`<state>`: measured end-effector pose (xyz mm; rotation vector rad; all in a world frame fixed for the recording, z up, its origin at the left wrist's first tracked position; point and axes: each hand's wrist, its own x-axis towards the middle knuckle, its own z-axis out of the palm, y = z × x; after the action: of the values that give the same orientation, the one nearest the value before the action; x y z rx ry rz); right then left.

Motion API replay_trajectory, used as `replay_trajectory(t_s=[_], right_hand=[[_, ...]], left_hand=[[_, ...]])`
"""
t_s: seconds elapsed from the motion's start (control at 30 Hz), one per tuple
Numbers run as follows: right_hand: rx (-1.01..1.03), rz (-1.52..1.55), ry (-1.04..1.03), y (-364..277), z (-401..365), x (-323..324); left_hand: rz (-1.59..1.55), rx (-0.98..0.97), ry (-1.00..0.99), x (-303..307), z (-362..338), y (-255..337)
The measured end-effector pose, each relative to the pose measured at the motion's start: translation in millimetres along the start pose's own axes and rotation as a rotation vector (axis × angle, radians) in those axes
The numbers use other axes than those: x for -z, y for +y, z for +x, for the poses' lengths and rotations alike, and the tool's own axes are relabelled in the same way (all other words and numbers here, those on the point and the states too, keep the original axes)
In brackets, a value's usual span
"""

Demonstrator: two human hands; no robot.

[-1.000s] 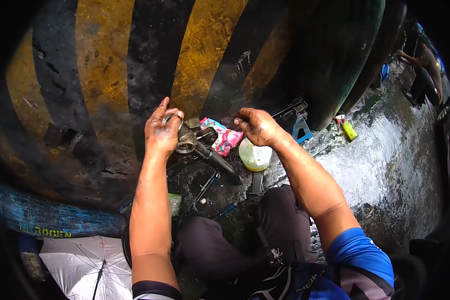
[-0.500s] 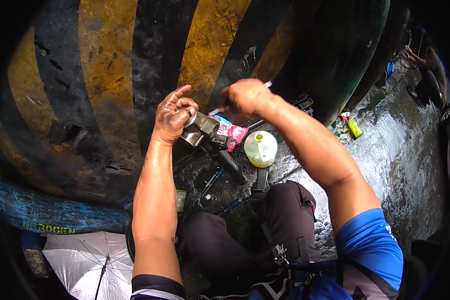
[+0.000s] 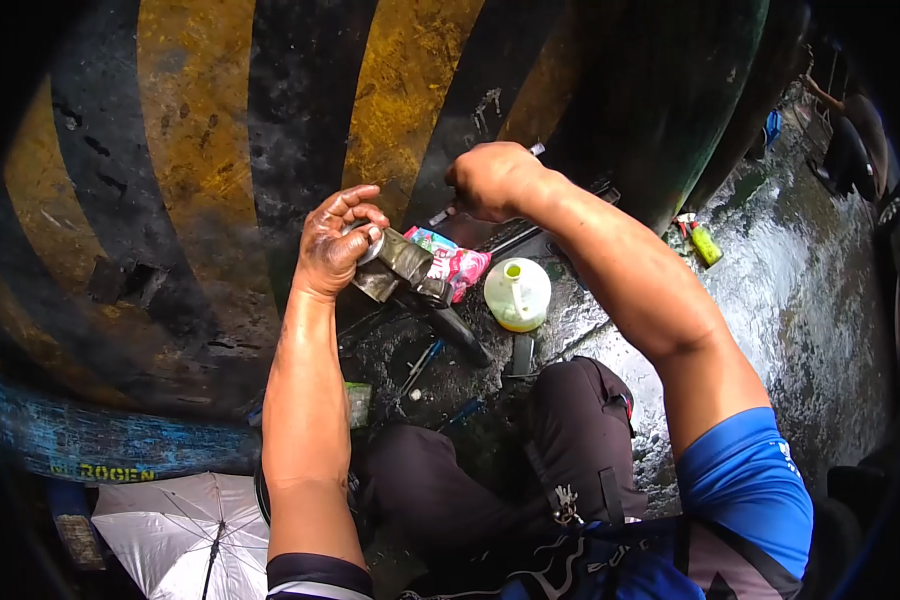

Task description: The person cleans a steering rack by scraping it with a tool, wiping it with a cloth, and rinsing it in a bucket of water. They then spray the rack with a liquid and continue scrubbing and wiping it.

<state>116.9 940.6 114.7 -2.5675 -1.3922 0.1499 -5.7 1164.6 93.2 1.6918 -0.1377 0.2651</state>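
My left hand has its thumb and fingers closed around the round, pale end of a greasy metal part. The part is dark grey with a blocky body and sits over a thick black bar that slants down to the floor. My right hand is a fist around a thin, shiny metal tool. One end of this tool sticks out toward the metal part, the other behind the fist; its exact kind is hidden. A pink and blue plastic packet lies just behind the part.
A whitish plastic jug with yellow liquid stands right of the part. Behind it rises a black-and-yellow striped wall. A yellow-green spray bottle lies on the wet floor. An open silver umbrella and a blue cylinder marked NITROGEN are lower left.
The view has shifted slightly. My right fist has moved a little and the tool's near end shows more clearly beside the part. My left hand keeps its grip.
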Motion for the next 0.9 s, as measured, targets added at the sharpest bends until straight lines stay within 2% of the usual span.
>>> replay_trajectory(t_s=[0.03, 0.07, 0.13, 0.17, 0.2, 0.27, 0.33, 0.37, 0.4, 0.47, 0.53, 0.6, 0.63, 0.67, 0.73, 0.8, 0.87, 0.9], right_hand=[[0.028, 0.066, -0.002, -2.0, 1.2, -3.6], [0.147, 0.086, 0.086, -25.1, -17.2, 7.9], [0.24, 0.155, 0.037, -42.4, -19.4, -5.3], [0.183, 0.173, -0.053, -31.8, -12.0, -2.8], [-0.009, 0.049, -0.098, -23.2, -7.8, 3.2], [0.023, 0.074, -0.115, -16.2, -10.7, 8.2], [0.223, 0.226, 0.008, -40.8, -31.5, 8.4], [0.218, 0.145, 0.01, -35.7, -27.0, -8.0], [0.138, 0.214, -0.001, -26.0, -26.6, -10.4], [-0.009, 0.071, -0.002, -14.6, -26.6, -0.9], [0.154, 0.192, 0.122, -26.3, -30.4, -0.9], [0.173, 0.142, 0.001, -52.3, -34.0, 9.4], [0.112, 0.118, -0.073, -46.5, -21.3, 1.5], [0.066, 0.206, -0.024, -29.3, -13.2, -8.2], [0.027, 0.115, 0.057, -23.6, -16.5, 5.7], [0.231, 0.251, 0.139, -32.6, -24.2, -0.8], [0.056, 0.25, -0.05, -33.6, -20.4, -7.5], [0.049, 0.237, -0.042, -33.5, -20.5, -9.8]], left_hand=[[-0.022, -0.01, -0.024, 1.8, -3.9, 1.2], [-0.05, -0.021, -0.053, 1.1, -2.7, 1.4], [-0.014, -0.011, -0.038, -5.0, -0.2, 0.9], [0.005, -0.001, -0.047, -5.8, -2.2, -0.2], [0.03, -0.006, -0.053, -4.1, -0.7, 1.3], [0.018, -0.02, -0.048, -0.9, -6.7, 2.4], [-0.004, -0.028, -0.06, -2.0, -4.0, 1.7], [0.019, -0.022, -0.053, -3.0, -2.7, 1.1], [0.046, -0.015, -0.048, -1.0, -2.4, 0.0], [0.043, -0.009, -0.011, 3.7, -4.0, -1.9], [0.001, -0.049, -0.051, 4.7, -3.3, -0.8], [-0.026, -0.039, -0.057, -2.5, -2.1, 1.0], [-0.006, -0.016, -0.083, -4.8, -1.5, 3.2], [0.019, 0.006, -0.115, -5.3, -1.6, 6.3], [0.009, -0.008, -0.12, 1.5, -3.9, 4.0], [-0.036, 0.005, -0.111, -1.2, -7.0, 5.8], [-0.034, 0.012, -0.12, -5.2, -9.8, 4.2], [-0.022, -0.003, -0.117, -3.9, -7.2, 6.6]])
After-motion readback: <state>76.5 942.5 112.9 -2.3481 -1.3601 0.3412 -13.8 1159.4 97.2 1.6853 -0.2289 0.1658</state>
